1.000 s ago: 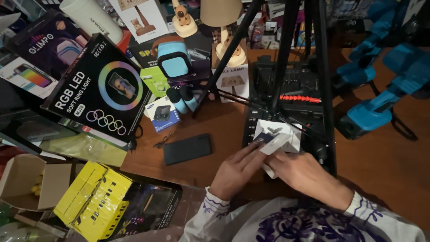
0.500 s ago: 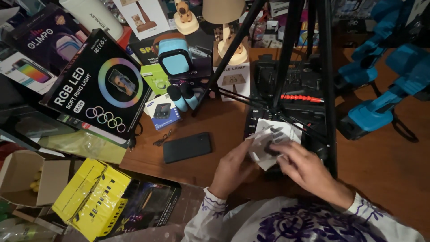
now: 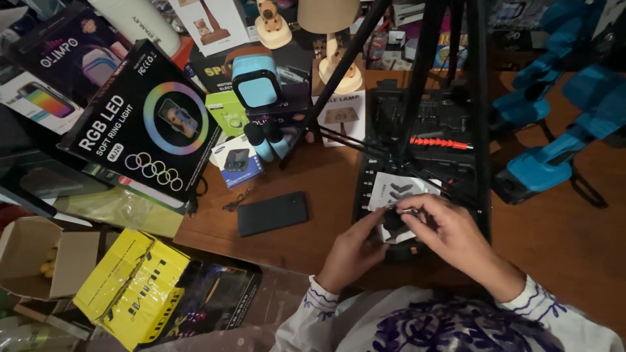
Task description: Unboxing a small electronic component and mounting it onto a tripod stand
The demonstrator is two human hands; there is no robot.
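Observation:
My left hand [image 3: 351, 251] and my right hand [image 3: 448, 231] meet over the near end of a black tool case [image 3: 420, 140] on the wooden table [image 3: 574, 241]. Between the fingertips of both hands is a small dark object [image 3: 393, 220], held against a white paper leaflet [image 3: 398, 194] with dark markings that lies on the case. The right thumb and forefinger pinch at the object's top; the left fingers hold its left side. A red-orange bit strip [image 3: 439, 142] lies across the case farther back.
A black phone [image 3: 272, 213] lies left of my hands. Tripod legs [image 3: 417, 85] rise over the case. A ring-light box [image 3: 140, 133], a blue cube speaker [image 3: 256, 81], a yellow box [image 3: 127, 287] and a blue drill [image 3: 554, 156] crowd the table.
The hands lifted the leaflet and the dark object off the case, then brought them back down. Both hands now close in tighter around the dark object.

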